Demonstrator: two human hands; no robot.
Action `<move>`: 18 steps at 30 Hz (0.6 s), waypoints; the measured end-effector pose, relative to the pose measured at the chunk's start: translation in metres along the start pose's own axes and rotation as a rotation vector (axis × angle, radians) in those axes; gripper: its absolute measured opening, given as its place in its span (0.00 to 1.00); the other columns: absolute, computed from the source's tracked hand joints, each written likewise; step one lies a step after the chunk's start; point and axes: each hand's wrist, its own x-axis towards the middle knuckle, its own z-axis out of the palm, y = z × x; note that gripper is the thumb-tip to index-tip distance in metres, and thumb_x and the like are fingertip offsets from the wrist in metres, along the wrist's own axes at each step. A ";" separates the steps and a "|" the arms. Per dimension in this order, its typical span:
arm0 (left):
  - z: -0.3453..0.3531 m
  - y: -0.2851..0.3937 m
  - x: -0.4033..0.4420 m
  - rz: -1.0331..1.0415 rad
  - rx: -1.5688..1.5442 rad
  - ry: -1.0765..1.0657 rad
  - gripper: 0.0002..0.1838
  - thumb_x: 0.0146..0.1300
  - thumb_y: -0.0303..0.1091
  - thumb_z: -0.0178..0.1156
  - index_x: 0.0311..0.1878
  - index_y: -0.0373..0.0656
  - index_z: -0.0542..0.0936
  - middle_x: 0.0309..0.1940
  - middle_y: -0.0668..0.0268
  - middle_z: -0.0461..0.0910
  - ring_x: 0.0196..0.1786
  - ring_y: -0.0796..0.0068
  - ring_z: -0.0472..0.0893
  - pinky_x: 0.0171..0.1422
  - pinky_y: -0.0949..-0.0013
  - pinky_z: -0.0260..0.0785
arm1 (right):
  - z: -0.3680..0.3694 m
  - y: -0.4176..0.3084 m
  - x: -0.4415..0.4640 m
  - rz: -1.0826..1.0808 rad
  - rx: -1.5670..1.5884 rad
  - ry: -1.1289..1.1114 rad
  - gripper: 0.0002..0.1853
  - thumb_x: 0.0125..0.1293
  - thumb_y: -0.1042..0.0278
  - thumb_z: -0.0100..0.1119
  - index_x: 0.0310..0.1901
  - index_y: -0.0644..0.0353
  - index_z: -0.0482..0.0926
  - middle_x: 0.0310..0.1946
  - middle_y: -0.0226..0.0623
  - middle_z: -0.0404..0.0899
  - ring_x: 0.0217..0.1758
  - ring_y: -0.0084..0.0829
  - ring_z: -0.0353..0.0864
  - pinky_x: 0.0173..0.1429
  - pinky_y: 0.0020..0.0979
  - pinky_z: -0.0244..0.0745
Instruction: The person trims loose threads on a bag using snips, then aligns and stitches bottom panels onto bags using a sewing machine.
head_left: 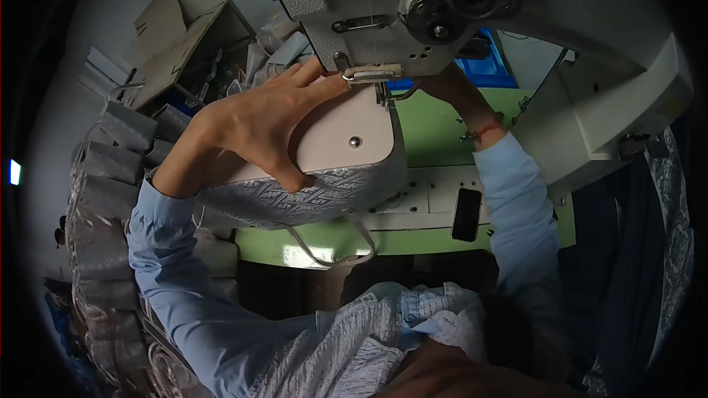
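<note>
A handbag with a grey patterned body and a pale pink panel with a metal stud lies under the head of a sewing machine. My left hand is spread across the bag and grips it, thumb over the near edge of the panel, fingers toward the machine head. The presser foot stands at the panel's far right corner. My right hand reaches behind the needle area near the bag's far side; the machine head hides most of its fingers. A thin strap hangs from the bag's near side.
A phone lies on the machine bed, right of the bag. The green table runs beneath the machine. Grey bag pieces are stacked along the left. Cardboard stands at back left; a blue bin sits behind the machine.
</note>
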 end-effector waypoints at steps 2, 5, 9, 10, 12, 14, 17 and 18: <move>-0.004 0.005 0.002 -0.119 0.015 -0.089 0.62 0.23 0.45 0.73 0.73 0.45 0.64 0.49 0.55 0.67 0.55 0.52 0.70 0.59 0.53 0.67 | 0.006 0.002 0.010 -0.028 0.014 -0.016 0.11 0.66 0.70 0.63 0.48 0.64 0.79 0.43 0.37 0.80 0.44 0.27 0.81 0.49 0.31 0.76; 0.001 0.000 -0.001 -0.010 0.075 -0.006 0.62 0.23 0.45 0.73 0.73 0.48 0.64 0.48 0.55 0.67 0.54 0.52 0.69 0.61 0.54 0.64 | 0.008 -0.004 0.012 -0.054 0.025 -0.046 0.14 0.65 0.71 0.62 0.51 0.64 0.78 0.46 0.38 0.80 0.48 0.30 0.80 0.53 0.33 0.76; 0.001 -0.001 -0.003 -0.067 0.058 -0.061 0.62 0.23 0.44 0.73 0.73 0.47 0.64 0.52 0.55 0.70 0.54 0.53 0.69 0.63 0.55 0.62 | 0.001 -0.018 -0.004 -0.076 0.015 -0.107 0.17 0.64 0.72 0.62 0.55 0.64 0.76 0.50 0.40 0.80 0.54 0.33 0.80 0.59 0.36 0.75; 0.002 -0.004 -0.003 -0.001 0.048 -0.026 0.61 0.23 0.44 0.72 0.73 0.47 0.65 0.54 0.56 0.71 0.54 0.54 0.69 0.63 0.55 0.63 | -0.004 -0.024 -0.013 -0.080 0.025 -0.132 0.18 0.64 0.73 0.62 0.56 0.64 0.76 0.51 0.41 0.80 0.55 0.34 0.80 0.60 0.36 0.75; 0.003 -0.015 -0.001 0.064 0.035 0.016 0.61 0.23 0.43 0.72 0.73 0.47 0.65 0.57 0.58 0.72 0.54 0.55 0.70 0.63 0.55 0.63 | -0.011 -0.037 -0.037 -0.066 0.088 -0.176 0.20 0.64 0.73 0.61 0.57 0.64 0.75 0.54 0.42 0.80 0.58 0.35 0.79 0.63 0.37 0.74; 0.006 -0.028 0.005 0.130 -0.119 -0.009 0.60 0.22 0.42 0.71 0.72 0.47 0.66 0.58 0.61 0.73 0.54 0.55 0.70 0.62 0.54 0.65 | -0.018 -0.056 -0.062 -0.006 0.222 -0.173 0.19 0.67 0.74 0.59 0.59 0.64 0.74 0.54 0.41 0.79 0.57 0.32 0.80 0.64 0.38 0.74; 0.005 -0.027 0.004 0.121 -0.078 -0.007 0.61 0.21 0.42 0.71 0.72 0.47 0.66 0.58 0.60 0.73 0.55 0.54 0.70 0.62 0.53 0.67 | 0.006 -0.087 -0.067 -0.063 0.373 -0.044 0.17 0.68 0.74 0.58 0.58 0.65 0.74 0.51 0.43 0.80 0.54 0.31 0.82 0.62 0.36 0.77; 0.006 -0.025 0.003 0.124 -0.083 -0.009 0.61 0.21 0.42 0.71 0.72 0.47 0.66 0.58 0.60 0.73 0.55 0.54 0.70 0.62 0.53 0.67 | 0.013 -0.092 -0.065 -0.083 0.423 0.000 0.17 0.68 0.73 0.58 0.58 0.66 0.74 0.51 0.43 0.81 0.52 0.31 0.82 0.61 0.35 0.78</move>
